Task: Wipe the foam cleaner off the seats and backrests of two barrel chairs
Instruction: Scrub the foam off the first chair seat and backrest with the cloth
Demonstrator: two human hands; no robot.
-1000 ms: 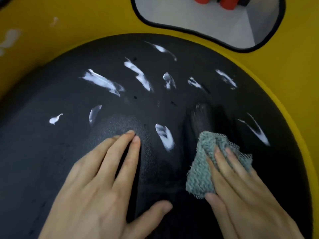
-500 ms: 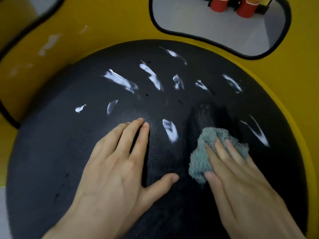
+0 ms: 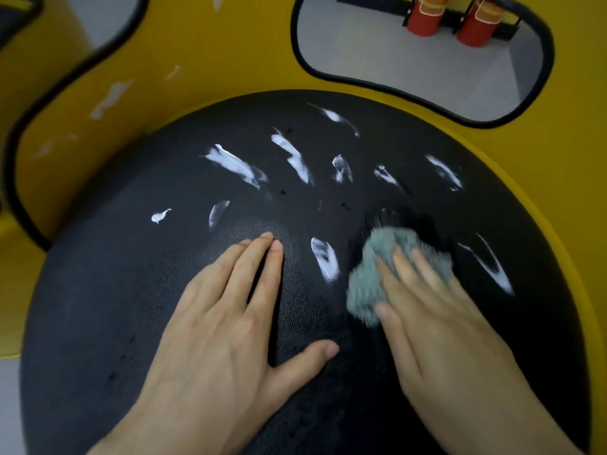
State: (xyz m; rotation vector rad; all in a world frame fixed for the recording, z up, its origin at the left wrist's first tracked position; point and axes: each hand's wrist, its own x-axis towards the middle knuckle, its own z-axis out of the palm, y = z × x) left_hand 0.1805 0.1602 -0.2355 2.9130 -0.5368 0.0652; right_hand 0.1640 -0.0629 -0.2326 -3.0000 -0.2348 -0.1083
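A round black seat (image 3: 115,307) of a yellow barrel chair fills the view. Several white foam streaks (image 3: 235,165) lie across its far half, with one more (image 3: 325,261) between my hands. My left hand (image 3: 216,339) rests flat on the seat, fingers straight, thumb spread. My right hand (image 3: 443,330) presses a bunched grey-green cloth (image 3: 364,284) onto the seat with straight fingers, thumb at the cloth's near edge. The cloth is motion-blurred. A wet wiped patch (image 3: 404,221) shows just beyond it. The yellow backrest (image 3: 230,54) carries faint foam smears (image 3: 110,100) at the left.
The backrest has a black-edged opening (image 3: 410,54) at the upper right, showing grey floor. Two red cylinders (image 3: 423,14) stand on that floor beyond it. Another black-edged gap (image 3: 108,21) sits at the upper left.
The view has tilted up, showing more backrest. My right hand and the cloth have slid slightly forward and now blur with motion. My left hand stays flat in place.
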